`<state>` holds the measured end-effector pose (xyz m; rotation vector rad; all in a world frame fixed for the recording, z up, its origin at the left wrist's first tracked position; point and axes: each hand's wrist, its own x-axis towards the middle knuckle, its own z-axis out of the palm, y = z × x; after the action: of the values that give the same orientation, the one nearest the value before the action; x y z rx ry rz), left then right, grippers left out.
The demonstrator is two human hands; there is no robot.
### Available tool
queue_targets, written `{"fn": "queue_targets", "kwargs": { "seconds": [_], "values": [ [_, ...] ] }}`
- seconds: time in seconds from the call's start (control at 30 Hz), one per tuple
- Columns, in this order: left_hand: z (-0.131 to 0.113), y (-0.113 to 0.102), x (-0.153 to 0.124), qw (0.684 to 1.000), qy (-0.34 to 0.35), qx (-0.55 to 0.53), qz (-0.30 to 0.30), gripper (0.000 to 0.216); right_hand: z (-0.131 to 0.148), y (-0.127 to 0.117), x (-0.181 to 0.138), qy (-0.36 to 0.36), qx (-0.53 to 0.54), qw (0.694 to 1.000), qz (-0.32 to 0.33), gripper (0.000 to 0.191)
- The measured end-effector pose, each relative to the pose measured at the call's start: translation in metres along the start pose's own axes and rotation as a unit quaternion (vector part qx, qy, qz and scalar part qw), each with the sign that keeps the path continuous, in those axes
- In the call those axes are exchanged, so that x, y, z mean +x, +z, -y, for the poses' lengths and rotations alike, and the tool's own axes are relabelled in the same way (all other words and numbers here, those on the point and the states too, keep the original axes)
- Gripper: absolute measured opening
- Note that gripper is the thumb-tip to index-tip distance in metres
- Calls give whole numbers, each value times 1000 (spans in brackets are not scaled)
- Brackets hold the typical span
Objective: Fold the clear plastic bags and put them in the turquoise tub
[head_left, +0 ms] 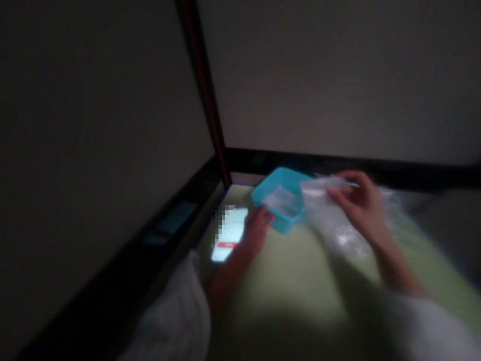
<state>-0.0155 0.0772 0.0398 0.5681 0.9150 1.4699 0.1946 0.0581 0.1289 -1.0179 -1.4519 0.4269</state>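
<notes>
A small turquoise plastic bin (280,176) sits near the corner, with whitish, clear-looking packets (281,199) lying inside it. My left hand (257,225) is at the bin's near left edge, its fingers curled and seemingly closed on the rim; blur hides the exact contact. To the right of the bin, my right hand (356,200) pinches a clear plastic bag (319,198) between thumb and fingers. The bag hangs down and spreads to the right behind the hand. What it contains, if anything, is too blurred to make out.
A lit phone (230,234) lies left of my left hand, partly behind the wrist. Everything rests on a yellow-green surface (289,281). Grey walls (338,75) with a dark lower trim (248,159) meet at a dark reddish post (205,75).
</notes>
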Motion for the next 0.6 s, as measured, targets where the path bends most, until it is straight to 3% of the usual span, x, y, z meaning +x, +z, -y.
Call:
{"fn": "queue_targets", "kwargs": {
  "seconds": [0.2,0.47,0.6],
  "values": [
    [-16,-8,-18,999,41,0,25,28,-6,1,3,-10,-18,1000,4,27],
    [-30,-5,-42,996,16,30,87,25,7,1,5,12,-36,995,94,18],
    [-32,-2,-46,992,20,55,110,27,9,3,6,-45,-94,989,108,15]
  ]
}}
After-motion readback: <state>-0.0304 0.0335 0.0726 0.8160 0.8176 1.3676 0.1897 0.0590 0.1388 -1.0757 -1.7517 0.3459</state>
